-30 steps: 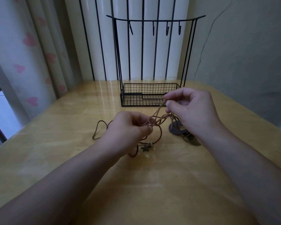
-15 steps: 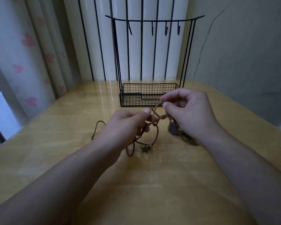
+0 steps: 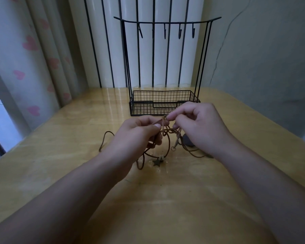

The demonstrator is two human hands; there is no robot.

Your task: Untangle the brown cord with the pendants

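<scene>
Above a wooden table (image 3: 60,155), a person's left hand (image 3: 136,136) and right hand (image 3: 199,127) each pinch strands of the tangled brown cord (image 3: 167,138), its star pendant (image 3: 157,162) resting on the tabletop. Just behind stands a black wire rack (image 3: 163,103); a heart-print curtain (image 3: 30,50) hangs left.
</scene>
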